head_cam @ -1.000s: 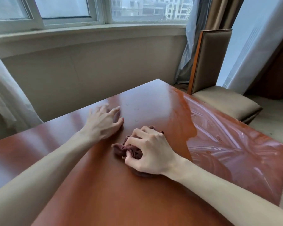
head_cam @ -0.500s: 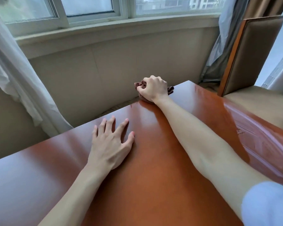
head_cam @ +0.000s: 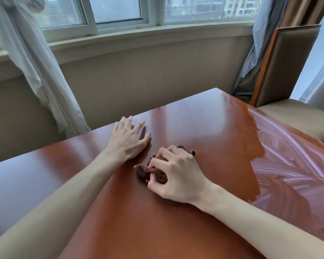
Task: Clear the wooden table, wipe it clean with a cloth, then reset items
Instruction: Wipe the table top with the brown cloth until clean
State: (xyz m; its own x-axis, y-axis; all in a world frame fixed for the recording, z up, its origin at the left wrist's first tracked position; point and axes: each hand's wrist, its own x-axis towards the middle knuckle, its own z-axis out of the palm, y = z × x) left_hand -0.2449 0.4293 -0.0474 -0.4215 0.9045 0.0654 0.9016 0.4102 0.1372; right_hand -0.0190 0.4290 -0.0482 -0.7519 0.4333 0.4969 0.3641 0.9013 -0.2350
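Head view, what does it give you?
— Two bare forearms reaching out over a glossy reddish-brown wooden desk point(head_cam: 204, 118). The right hand point(head_cam: 178, 176) has its fingers curled over a bunched dark maroon cloth point(head_cam: 144, 170) and grips it against the desk top, roughly in the middle of the picture.

— And the other one?
— The left hand point(head_cam: 127, 139) lies palm down on the wood, fingers straight and spread, holding nothing. It sits just beside the cloth, on its far left side, near the desk's far edge.

— Anything on the surface itself?
— On the right part of the desk point(head_cam: 292, 165) there are curved wet-looking streaks catching the light from the window point(head_cam: 120, 10). The part under the hands looks even and shiny.

— What surrounds it?
— A beige wall point(head_cam: 148, 79) below the sill runs behind the desk. A white sheer curtain point(head_cam: 36, 71) hangs at the left, a grey-blue and tan curtain point(head_cam: 266, 43) at the right. A padded chair point(head_cam: 288, 68) with a wooden frame stands beyond the desk's right corner, its tan seat just beside the desk edge.

— Does the cloth touch the left hand?
— No, a narrow strip of wood shows between them.
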